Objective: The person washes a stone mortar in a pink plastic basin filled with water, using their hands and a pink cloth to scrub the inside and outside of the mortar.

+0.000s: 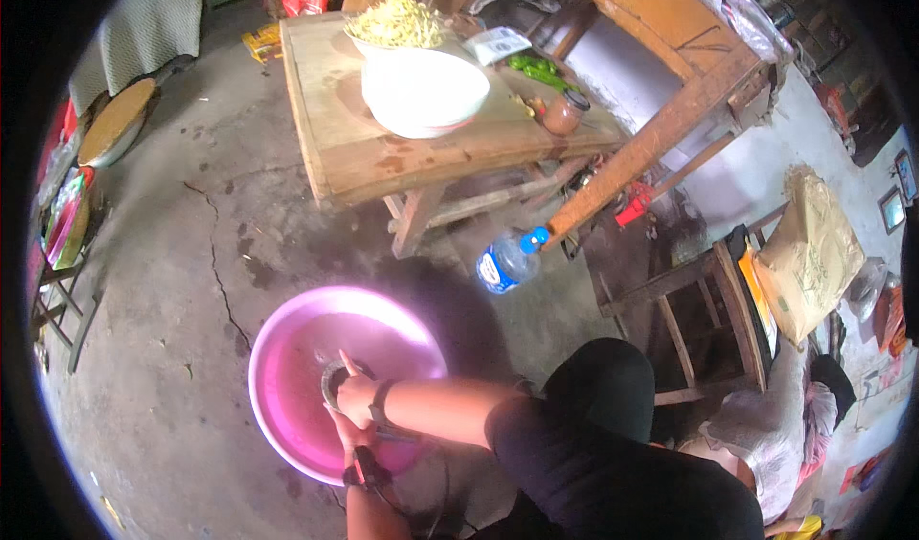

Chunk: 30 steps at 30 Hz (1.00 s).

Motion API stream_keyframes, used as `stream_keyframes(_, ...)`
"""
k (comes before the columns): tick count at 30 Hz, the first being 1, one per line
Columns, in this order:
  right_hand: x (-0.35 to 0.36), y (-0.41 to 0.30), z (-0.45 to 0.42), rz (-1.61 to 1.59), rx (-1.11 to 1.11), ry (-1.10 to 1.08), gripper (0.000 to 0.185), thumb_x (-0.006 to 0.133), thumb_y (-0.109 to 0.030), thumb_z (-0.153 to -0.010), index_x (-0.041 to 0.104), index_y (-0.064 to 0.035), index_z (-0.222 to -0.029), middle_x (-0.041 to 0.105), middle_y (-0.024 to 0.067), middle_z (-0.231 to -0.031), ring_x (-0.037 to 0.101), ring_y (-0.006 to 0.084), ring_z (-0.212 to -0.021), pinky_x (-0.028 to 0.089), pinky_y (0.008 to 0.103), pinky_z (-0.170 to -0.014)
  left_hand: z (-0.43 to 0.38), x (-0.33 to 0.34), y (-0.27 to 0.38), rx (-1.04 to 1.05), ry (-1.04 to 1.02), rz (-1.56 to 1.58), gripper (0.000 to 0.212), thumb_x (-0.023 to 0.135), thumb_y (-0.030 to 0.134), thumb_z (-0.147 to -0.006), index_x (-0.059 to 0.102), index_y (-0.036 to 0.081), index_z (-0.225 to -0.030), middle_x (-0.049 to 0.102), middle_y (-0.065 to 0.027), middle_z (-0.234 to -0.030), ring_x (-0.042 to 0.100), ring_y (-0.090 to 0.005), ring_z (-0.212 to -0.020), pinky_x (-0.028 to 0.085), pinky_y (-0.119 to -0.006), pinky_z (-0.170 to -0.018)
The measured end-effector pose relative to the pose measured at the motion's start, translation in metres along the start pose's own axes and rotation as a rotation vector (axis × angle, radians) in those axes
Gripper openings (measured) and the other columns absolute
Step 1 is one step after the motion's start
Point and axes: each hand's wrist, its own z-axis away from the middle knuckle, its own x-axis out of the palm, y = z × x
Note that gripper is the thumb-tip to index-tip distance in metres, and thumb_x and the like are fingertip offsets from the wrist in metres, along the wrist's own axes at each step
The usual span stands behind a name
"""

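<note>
On the concrete floor sits a pink plastic basin [262, 396]. Both of my hands are over it, around a small round grey vessel [329, 376] with a thick rim, possibly a stone mortar. From below, my left hand [350, 432] grips the vessel's near side. My right hand [356, 398] lies across its opening, with one finger extended over the rim, and whether it holds anything is hidden. Both wrists wear dark bands. The vessel's inside is mostly covered by the right hand.
A wooden table [344, 163] stands beyond, bearing a white bowl [427, 105], bean sprouts [398, 23], green peppers [538, 72] and a jar [566, 114]. A blue-capped plastic bottle [506, 261] appears near an orange-brown wooden beam [646, 138]. A wooden chair [678, 339] is at right.
</note>
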Motion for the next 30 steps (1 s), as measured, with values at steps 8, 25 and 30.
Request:
stream_keyframes(8,0.039,0.032,0.017,0.131,-0.024,0.244,0.019,0.06,-0.023,-0.066,0.069,-0.01,-0.077,0.06,0.0072,-0.094,0.053,0.0193,-0.1,-0.003,0.0616,-0.106,0.039,0.071,-0.024,-0.143,-0.032,0.231,0.066,0.022,0.062,-0.087,0.037,0.014,-0.131,0.047,-0.0101,-0.127,0.045,-0.0277,-0.114,0.035,-0.045,-0.098)
stream_keyframes(25,-0.06,0.063,0.055,-0.927,-0.011,0.113,0.019,0.063,-0.019,-0.069,0.061,-0.0056,-0.055,0.055,0.0032,-0.049,0.054,0.013,-0.048,0.039,0.0324,-0.048,0.015,0.04,-0.002,-0.151,0.036,0.211,0.074,0.033,0.069,-0.078,0.046,0.011,-0.122,0.051,-0.0097,-0.116,0.048,-0.0264,-0.105,0.031,-0.051,-0.093)
stream_keyframes(30,-0.013,0.103,0.041,-0.629,0.339,0.54,0.029,0.051,-0.02,-0.083,0.063,-0.0042,-0.062,0.06,0.01,-0.058,0.055,0.0238,-0.051,0.042,0.0392,-0.053,0.016,0.055,-0.001,-0.244,0.221,0.267,0.078,0.039,0.073,-0.072,0.05,0.01,-0.117,0.054,-0.011,-0.111,0.049,-0.0293,-0.103,0.025,-0.061,-0.093)
